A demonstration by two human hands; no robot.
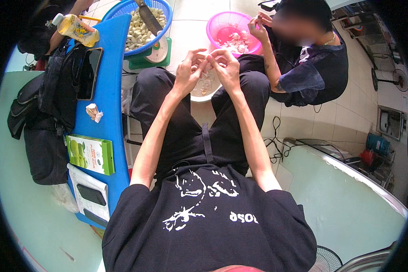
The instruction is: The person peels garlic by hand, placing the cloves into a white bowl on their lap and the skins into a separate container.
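My left hand and my right hand meet fingertip to fingertip above a white bowl between my knees. Something small and pale is pinched between the fingers, probably a garlic clove; the fingers hide most of it. Thin garlic skins lie in the bowl. Beyond my left knee, a blue plastic basket of peeled garlic cloves stands on a green scale, with a broad-bladed knife across it. A pink plastic basket beyond the bowl holds more garlic skins.
A blue table at my left carries a garlic piece, phone, drink bottle, glove box, notebook and black bag. A co-worker sits at right; another person's arm shows top left. Cables cross the floor.
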